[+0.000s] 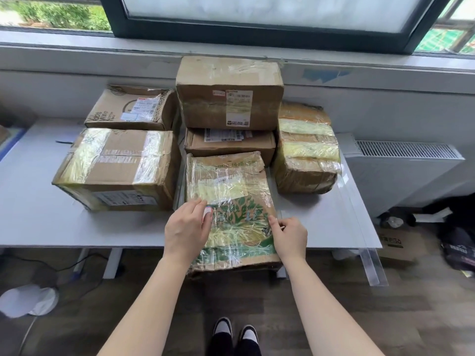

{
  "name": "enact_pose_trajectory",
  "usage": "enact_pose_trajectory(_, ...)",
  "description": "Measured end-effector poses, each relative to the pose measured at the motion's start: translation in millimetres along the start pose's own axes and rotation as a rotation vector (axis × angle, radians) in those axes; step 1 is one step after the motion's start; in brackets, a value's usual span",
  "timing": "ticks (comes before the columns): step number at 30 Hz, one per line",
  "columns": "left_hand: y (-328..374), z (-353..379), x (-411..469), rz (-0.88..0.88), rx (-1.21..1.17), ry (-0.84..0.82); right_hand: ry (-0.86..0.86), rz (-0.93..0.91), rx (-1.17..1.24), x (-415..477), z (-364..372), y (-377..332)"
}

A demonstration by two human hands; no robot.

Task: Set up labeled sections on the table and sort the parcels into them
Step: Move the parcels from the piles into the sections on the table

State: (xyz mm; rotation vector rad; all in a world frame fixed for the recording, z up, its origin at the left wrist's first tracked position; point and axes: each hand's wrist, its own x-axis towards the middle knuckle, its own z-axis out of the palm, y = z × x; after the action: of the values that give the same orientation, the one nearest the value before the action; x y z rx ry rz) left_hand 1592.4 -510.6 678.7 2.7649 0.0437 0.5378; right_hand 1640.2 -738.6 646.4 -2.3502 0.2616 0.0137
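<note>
Green-printed box lies flat at the desk front, its near end hanging past the front edge.

- Left hand rests on this box's left side, fingers curled round a small red-and-white thing; cannot tell what it is.
- Right hand is at this box's right edge, thumb and forefinger pinched together on the film-wrapped rim.
- Left of the green-printed box, touching or nearly so: large taped box. Behind that one sits a printed carton.
- Directly behind the green-printed box: flat box, with a tall box stacked on it, close to the wall.
- Right and behind: yellow-taped box, a narrow gap between the two.
- Open room: bare desk front-left of the green-printed box, out to the left edge; a smaller bare patch to its right.
- A clear strip runs along the desk's right edge and overhangs the front corner, well right of the green-printed box.
</note>
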Motion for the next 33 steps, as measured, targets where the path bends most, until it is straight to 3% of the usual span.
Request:
enact_pose_trajectory(8, -6.8, -1.9, -3.9, -0.022, 0.054, -0.023, -0.018, 0.101, 0.081, -4.5, 10.8, -13.9)
enact_pose_trajectory(11, -5.8, -2.0, -5.7, -0.033, 0.078, -0.034, -0.033, 0.055, 0.057, 1.8, 2.0, -16.9)
enact_pose_trajectory(17, -8.6, -13.7, -16.2, -0.093, 0.102, -0.008, -0.009, -0.346, -0.042, 11.4, -4.2, -38.4)
enact_pose_trajectory(33, -108.0, -117.7, -131.5, -0.571, 0.292, 0.099, -0.425, -1.041, -0.111, -87.5, 109.7, -187.7)
